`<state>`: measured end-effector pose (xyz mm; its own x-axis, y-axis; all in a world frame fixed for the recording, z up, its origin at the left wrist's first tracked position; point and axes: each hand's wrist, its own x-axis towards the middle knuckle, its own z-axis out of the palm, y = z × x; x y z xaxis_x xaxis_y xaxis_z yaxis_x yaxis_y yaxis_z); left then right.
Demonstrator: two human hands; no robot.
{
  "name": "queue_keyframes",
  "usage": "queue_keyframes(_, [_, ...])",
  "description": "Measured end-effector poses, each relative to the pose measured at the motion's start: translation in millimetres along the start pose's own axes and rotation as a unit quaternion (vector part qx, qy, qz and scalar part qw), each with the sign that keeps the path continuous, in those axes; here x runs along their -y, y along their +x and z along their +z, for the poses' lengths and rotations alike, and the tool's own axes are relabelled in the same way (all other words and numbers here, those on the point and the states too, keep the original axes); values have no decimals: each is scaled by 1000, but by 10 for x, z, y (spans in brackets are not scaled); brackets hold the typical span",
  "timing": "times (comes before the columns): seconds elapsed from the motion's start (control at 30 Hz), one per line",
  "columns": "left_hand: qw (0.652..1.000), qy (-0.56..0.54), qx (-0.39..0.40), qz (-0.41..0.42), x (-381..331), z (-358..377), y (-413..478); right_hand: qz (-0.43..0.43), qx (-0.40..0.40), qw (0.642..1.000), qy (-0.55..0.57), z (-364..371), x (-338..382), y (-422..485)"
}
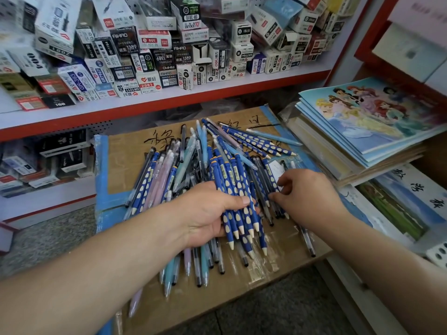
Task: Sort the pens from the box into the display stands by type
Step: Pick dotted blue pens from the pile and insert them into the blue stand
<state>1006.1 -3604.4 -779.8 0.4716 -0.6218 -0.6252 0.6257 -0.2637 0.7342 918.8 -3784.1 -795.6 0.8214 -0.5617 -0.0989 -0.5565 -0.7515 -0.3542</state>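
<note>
- Shop shelving fills the background: a red-edged shelf [242, 87] at twelve o'clock carries tumbled pen boxes [167, 59].
- Below it a taped cardboard box [125, 165] lies flat, and the loose pens [193, 160] are heaped across its top at the centre.
- Your left hand [205, 213] reaches in from seven o'clock and grips a bundle of blue dimpled pens [242, 213]. Your thumb lies over them and their pale tips point toward five o'clock.
- Your right hand [307, 197] reaches in from four o'clock to the heap's three o'clock edge, fingers curled down among dark pens. Whether it pinches one cannot be told.
- More of the blue dimpled kind fan out at the heap's one o'clock.
- At two o'clock, a stack of picture books [362, 122] rests just beside the box.
</note>
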Motion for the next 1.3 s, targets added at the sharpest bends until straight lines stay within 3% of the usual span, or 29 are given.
queue_keyframes(0.3, [1000, 20, -19, -2, 23, 2, 10, 79, 55, 990, 108, -17, 35, 53])
queue_keyframes(0.4, [1000, 22, -21, -2, 30, -1, 22, 103, 53, 968, 221, -110, 52, 21])
queue_keyframes(0.5, [1000, 26, -16, 3, 36, 2, 23, 102, 122, 915, 372, -231, 123, -95])
queue_keyframes(0.6, [999, 32, -5, 8, 56, 51, -8, 75, 214, 895, 384, -277, 148, -217])
queue_keyframes(0.7, [999, 38, 10, 8, 81, 170, -93, 74, 235, 896, 369, -338, 122, -319])
queue_keyframes(0.83, [998, 50, 26, 11, 135, 428, -262, 69, 182, 916, 350, -593, -15, -581])
queue_keyframes(1.0, [995, 86, 57, 11, 197, 854, -526, 45, 26, 950, 308, -1026, -410, -1222])
queue_keyframes(1.3, [975, 177, 133, -14, 297, 2095, -923, 89, -106, 938, 318, -1460, -1091, -2275])
